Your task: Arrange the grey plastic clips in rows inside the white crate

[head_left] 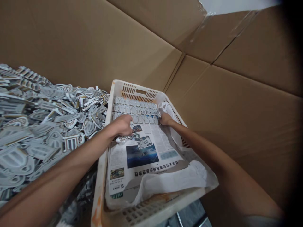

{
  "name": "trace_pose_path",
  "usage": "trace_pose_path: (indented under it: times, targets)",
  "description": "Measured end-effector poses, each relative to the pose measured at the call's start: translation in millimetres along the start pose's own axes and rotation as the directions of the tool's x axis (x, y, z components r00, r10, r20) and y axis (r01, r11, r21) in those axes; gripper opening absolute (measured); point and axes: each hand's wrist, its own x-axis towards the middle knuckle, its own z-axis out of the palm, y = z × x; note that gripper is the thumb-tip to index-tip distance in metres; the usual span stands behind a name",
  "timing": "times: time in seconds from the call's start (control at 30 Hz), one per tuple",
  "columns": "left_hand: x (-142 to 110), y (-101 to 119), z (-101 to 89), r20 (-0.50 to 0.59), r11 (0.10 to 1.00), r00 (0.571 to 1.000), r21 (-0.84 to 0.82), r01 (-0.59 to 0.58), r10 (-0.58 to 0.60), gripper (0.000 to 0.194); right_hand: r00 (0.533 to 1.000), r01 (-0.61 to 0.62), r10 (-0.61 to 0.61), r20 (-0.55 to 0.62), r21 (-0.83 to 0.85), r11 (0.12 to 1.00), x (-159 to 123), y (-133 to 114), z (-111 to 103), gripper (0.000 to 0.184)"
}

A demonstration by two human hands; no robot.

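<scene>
A white plastic crate (142, 89) is lined with newspaper (151, 157) and thin white sheeting. Rows of small flat white-grey slotted pieces (134, 110) lie side by side across its far end. My left hand (124, 125) is closed over the left side of the front row, gripping a white slotted piece (123, 138) that shows beneath the fingers; whether it holds more than one is hidden. At the right end of that row, my right hand (166, 119) has its fingers pinched together against the last piece. What lies between those fingertips is hidden.
A large heap of similar loose slotted pieces (47, 126) rises to the left of the crate. Tall cardboard walls (236, 104) enclose the back and right. Bunched white sheeting (175, 179) lies along the crate's near side, and more grey pieces show below its near edge.
</scene>
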Motion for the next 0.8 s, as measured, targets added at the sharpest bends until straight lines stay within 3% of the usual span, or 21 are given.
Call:
trace_pose_path:
  times: [0.8]
  targets:
    - [6.4,-6.0,5.3,-0.023,0.999,1.0,-0.047,-0.015,0.014,0.075,1.0,-0.031,0.031,0.001,-0.006,0.999,21.3,10.6,12.0,0.039]
